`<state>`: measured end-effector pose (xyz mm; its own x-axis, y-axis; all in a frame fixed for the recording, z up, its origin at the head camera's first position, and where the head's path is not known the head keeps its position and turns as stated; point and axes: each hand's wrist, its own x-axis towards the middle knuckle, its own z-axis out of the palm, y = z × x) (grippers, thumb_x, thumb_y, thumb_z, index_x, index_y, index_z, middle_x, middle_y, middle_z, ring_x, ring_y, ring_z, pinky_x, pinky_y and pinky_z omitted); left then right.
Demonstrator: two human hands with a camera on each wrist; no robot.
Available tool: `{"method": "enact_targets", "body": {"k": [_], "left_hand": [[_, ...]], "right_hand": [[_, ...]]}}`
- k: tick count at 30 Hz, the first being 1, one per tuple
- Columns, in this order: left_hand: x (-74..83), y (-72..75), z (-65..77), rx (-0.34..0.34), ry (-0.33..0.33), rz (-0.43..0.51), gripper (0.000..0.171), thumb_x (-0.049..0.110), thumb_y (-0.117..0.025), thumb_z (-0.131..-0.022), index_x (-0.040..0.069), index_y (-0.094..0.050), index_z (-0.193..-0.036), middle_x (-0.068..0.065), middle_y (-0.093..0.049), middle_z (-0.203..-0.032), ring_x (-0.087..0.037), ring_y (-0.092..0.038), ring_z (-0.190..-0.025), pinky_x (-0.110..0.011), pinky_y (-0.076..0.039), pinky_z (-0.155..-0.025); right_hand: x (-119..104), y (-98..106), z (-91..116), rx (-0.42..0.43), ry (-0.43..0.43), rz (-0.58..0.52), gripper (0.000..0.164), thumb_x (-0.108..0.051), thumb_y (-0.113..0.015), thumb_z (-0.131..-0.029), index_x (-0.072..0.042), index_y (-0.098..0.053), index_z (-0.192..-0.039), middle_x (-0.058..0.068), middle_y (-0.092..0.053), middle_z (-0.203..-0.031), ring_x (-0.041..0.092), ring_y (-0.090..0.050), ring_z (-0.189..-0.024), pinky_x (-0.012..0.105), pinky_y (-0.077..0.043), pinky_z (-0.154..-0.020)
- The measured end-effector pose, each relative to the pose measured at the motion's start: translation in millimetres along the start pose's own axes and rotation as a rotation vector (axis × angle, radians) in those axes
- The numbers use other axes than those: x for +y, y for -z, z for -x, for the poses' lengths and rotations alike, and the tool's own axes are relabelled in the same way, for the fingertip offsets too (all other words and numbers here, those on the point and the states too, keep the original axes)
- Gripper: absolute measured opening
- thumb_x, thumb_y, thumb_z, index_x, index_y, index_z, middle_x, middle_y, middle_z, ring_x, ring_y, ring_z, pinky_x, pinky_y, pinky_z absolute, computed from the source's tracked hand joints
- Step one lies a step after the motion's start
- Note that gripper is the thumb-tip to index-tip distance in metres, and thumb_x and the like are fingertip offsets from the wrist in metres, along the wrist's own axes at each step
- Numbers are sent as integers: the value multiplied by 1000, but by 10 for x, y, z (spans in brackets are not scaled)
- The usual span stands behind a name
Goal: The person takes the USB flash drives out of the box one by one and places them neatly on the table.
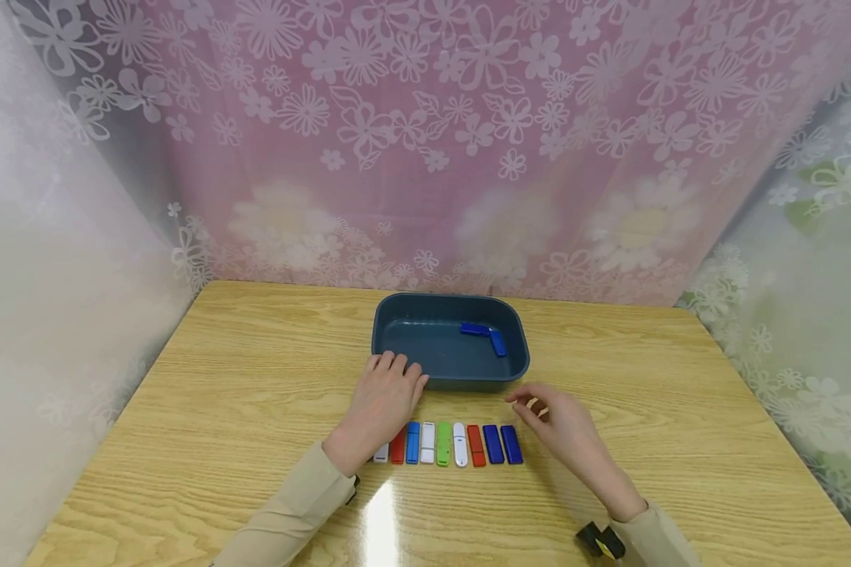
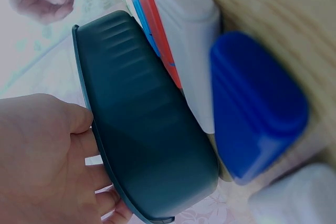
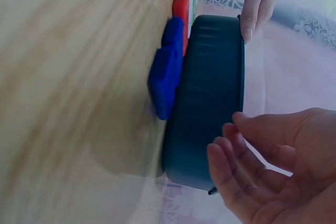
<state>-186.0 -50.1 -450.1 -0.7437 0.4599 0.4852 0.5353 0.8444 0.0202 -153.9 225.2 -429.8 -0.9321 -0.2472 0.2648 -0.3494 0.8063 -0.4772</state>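
Note:
A dark teal plastic basin point(image 1: 443, 385) stands on the table with two blue USB sticks point(image 1: 498, 342) inside, toward its right end. My left hand point(image 1: 383, 394) rests its fingers on the basin's front left rim; in the left wrist view the thumb and fingertips lie along that rim point(image 2: 100, 135). The right hand point(image 1: 563, 429) hovers just off the front right corner, fingers loosely bent, nothing between them. In front of the basin runs a row of USB sticks: white, red point(image 1: 476, 446), light blue point(image 1: 413, 442), green point(image 1: 444, 443) and dark blue point(image 1: 512, 445). My left hand covers the row's left end.
The wooden table point(image 1: 652, 409) reaches out on both sides of the basin. Floral curtains point(image 1: 425, 142) hang behind it and at the left and right. A blue stick point(image 2: 257, 103) and a blurred whitish one point(image 2: 302, 198) show at the row's left end.

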Motion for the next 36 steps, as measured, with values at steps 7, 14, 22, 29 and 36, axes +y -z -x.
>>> {"method": "enact_targets", "body": {"k": [7,14,22,29,36], "left_hand": [[-10,-20,6,15,-12,-10,25,29,-57,-105,9,-67,-92,-6,-59,-82,-28,-55,-86,-38,-44,-83],[-12,-19,4,16,-10,-4,24,28,-59,-104,9,-68,-93,-6,-60,-83,-28,-56,-87,-38,-44,-83],[-2,-4,1,1,-3,0,24,28,-58,-104,9,-68,-94,-7,-61,-84,-28,-57,-88,-39,-45,-85],[-5,-6,1,19,-11,-8,24,28,-58,-105,9,-68,-94,-7,-63,-86,-29,-58,-90,-39,-45,-84],[-11,-19,3,21,-12,-13,25,29,-58,-105,9,-67,-94,-8,-64,-87,-30,-57,-90,-38,-46,-82]], "right_hand": [[-75,88,-223,118,80,2,14,-1,-71,-93,-9,-74,-104,3,-67,-91,13,-63,-74,27,-55,-64],[-84,54,-608,107,47,87,19,-8,-68,-97,-8,-70,-116,6,-66,-98,17,-63,-75,34,-54,-65],[-87,-186,-1032,-35,-16,343,33,-13,-72,-95,2,-66,-123,22,-65,-114,34,-67,-92,47,-56,-77],[-64,-356,-1190,-171,-49,478,30,-10,-71,-94,14,-66,-111,26,-67,-100,40,-66,-95,50,-56,-83],[15,-441,-1248,-176,-56,506,19,-2,-71,-91,15,-68,-97,27,-62,-90,38,-64,-79,46,-58,-71]]}}
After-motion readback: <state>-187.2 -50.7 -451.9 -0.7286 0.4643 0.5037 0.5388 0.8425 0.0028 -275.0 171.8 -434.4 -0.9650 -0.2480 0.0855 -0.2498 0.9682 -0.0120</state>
